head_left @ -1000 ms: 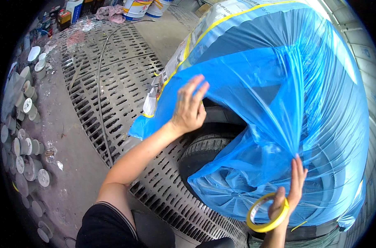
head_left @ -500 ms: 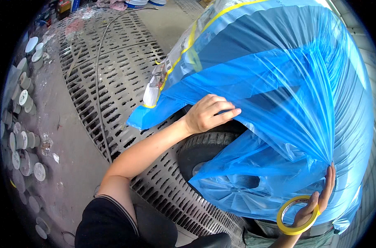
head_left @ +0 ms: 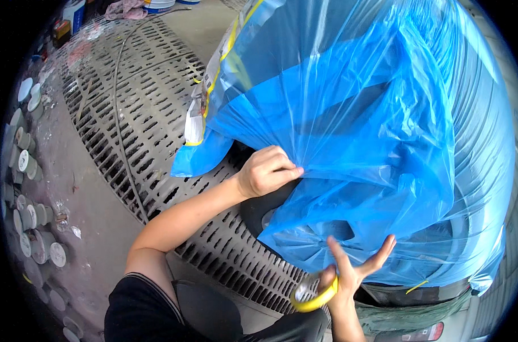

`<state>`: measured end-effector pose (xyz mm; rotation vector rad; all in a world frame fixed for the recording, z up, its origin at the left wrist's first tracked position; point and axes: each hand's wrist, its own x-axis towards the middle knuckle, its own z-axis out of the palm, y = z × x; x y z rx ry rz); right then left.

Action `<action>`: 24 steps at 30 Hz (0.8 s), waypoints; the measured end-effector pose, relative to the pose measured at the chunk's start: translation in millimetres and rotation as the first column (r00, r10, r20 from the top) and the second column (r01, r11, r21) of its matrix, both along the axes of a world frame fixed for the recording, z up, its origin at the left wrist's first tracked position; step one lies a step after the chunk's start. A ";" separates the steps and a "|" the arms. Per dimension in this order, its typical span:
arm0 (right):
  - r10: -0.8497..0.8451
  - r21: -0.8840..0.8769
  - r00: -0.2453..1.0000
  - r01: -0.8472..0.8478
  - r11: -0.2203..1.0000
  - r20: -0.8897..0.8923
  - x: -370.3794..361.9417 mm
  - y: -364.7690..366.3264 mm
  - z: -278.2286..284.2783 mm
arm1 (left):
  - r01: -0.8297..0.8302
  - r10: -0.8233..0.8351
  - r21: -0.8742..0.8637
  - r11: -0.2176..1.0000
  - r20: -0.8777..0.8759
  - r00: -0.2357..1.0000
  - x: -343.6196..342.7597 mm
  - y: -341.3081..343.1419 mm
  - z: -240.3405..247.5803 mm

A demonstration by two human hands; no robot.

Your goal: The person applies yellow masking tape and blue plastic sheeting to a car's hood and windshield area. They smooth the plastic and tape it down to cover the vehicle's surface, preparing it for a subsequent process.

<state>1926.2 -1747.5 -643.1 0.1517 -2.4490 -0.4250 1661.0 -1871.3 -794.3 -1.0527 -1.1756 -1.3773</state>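
My left hand [head_left: 267,171] is closed in a pinch on the blue plastic sheeting [head_left: 361,148], pulling folds that fan out from the fingertips. The sheeting drapes over a vehicle's side and partly over its wheel; a dark tire [head_left: 264,211] shows under my left hand. Lower down, my right hand [head_left: 353,273] carries a roll of yellow masking tape [head_left: 316,299] hooked at its thumb. The other fingers of that hand are spread, in front of the film's lower part and apart from my left hand.
A slotted metal floor grate [head_left: 150,102] runs beside the vehicle, with a hose [head_left: 117,97] lying across it. Several lidded tubs [head_left: 42,245] stand at the left. Yellow tape with printed paper [head_left: 196,122] edges the film. A green net-like cloth [head_left: 418,313] hangs below the bumper.
My left hand has taken hold of the sheeting and drawn it down slightly. My right hand has let go of the film's gathered point and moved left and down with the tape roll.
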 end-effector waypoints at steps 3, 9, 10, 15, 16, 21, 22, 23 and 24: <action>-0.176 0.065 0.980 0.182 0.981 -0.090 -26.8 6.0 2.6 | 0.050 -0.057 -0.094 0.994 -0.077 0.995 17.5 4.8 -4.2; -0.237 0.162 0.954 0.267 0.950 -0.183 -46.7 20.0 51.5 | 0.155 -0.176 -0.166 0.974 -0.114 0.978 72.9 31.4 -19.0; -0.266 0.177 0.951 0.292 0.940 -0.159 -47.8 22.7 56.6 | 0.227 -0.251 -0.186 0.956 -0.121 0.960 80.8 36.1 -18.8; -0.203 0.139 0.973 0.217 0.966 -0.106 -18.5 65.5 54.3 | 0.447 -0.472 -0.240 0.861 -0.056 0.880 118.5 51.0 -23.7; -0.176 0.120 0.978 0.189 0.975 -0.115 -13.7 71.5 52.7 | 0.445 -0.468 -0.246 0.861 -0.038 0.883 118.2 52.0 -25.0; -0.086 -0.133 0.980 0.062 0.989 -0.180 13.0 89.8 42.6 | 0.422 -0.441 -0.301 0.855 0.007 0.898 115.1 58.6 -40.8; -0.074 -0.224 0.977 0.027 0.974 -0.201 21.0 93.5 42.5 | 0.425 -0.444 -0.311 0.850 0.013 0.896 117.7 60.8 -45.9; -0.100 -0.374 0.972 0.013 0.927 -0.212 29.1 97.0 41.2 | 0.431 -0.452 -0.319 0.844 0.011 0.892 120.3 67.1 -51.5; -0.114 -0.508 0.966 -0.019 0.861 -0.230 34.1 99.1 41.0 | 0.431 -0.455 -0.325 0.842 0.001 0.890 120.3 72.7 -55.9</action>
